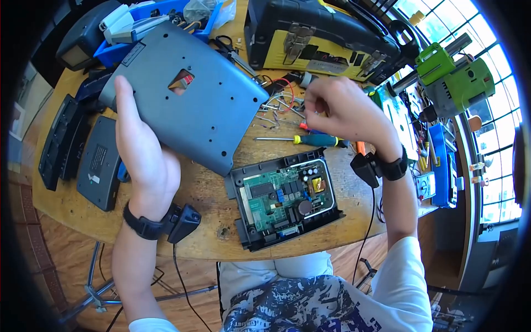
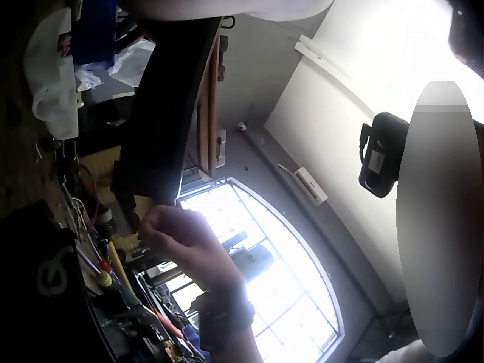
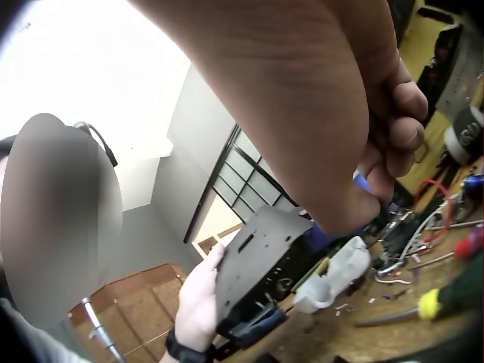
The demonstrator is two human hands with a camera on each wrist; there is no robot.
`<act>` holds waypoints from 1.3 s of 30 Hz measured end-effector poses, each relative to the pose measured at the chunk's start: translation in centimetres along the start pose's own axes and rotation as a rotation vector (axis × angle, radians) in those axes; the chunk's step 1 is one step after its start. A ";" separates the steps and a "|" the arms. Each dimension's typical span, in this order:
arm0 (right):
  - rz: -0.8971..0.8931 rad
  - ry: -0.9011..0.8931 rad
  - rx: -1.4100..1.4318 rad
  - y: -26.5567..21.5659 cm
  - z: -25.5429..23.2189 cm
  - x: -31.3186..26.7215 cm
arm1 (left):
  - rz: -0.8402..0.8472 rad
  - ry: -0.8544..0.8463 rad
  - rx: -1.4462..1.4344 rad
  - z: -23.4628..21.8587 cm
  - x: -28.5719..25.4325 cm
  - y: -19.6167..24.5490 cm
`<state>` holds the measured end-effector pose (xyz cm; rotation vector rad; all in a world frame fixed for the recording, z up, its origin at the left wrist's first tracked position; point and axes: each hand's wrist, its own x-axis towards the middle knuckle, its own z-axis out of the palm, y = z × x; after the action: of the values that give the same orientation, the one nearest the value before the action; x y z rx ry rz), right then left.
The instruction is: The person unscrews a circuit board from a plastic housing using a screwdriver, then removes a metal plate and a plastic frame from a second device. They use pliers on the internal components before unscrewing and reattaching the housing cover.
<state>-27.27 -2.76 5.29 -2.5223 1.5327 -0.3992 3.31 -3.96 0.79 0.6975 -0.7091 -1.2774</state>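
A large grey plastic cover (image 1: 193, 105) is held up tilted by my left hand (image 1: 145, 146), its thumb on the upper face and the rest of the grip hidden underneath. The cover has small holes and one rectangular opening. My right hand (image 1: 351, 110) is raised above scattered screws (image 1: 271, 118), right of the cover and not touching it. Its fingers are curled, with nothing visible between them in the right wrist view. Below lies an open black casing (image 1: 249, 235) with a green circuit board (image 1: 271, 195). A screwdriver (image 1: 318, 140) lies between the casing and my right hand.
A yellow and black toolbox (image 1: 326, 41) stands at the back, beside scissors (image 1: 225, 45). Blue bins (image 1: 207, 25) are at the back left, and dark plastic parts (image 1: 99, 163) lie at the left. At the right are a green drill (image 1: 462, 83) and a blue tray (image 1: 442, 166).
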 end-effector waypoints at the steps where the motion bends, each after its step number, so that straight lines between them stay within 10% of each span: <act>1: 0.116 -0.065 0.022 0.3 0.2 -0.4 | -0.001 0.034 0.015 0.2 0.0 -0.1; 39: -0.157 0.028 0.155 2.0 4.8 -0.3 | 0.045 0.095 -0.051 -0.4 0.5 0.3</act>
<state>-27.63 -3.41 0.15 -2.5324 1.2626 -0.5549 3.88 -4.41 0.78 0.6918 -0.6094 -1.2092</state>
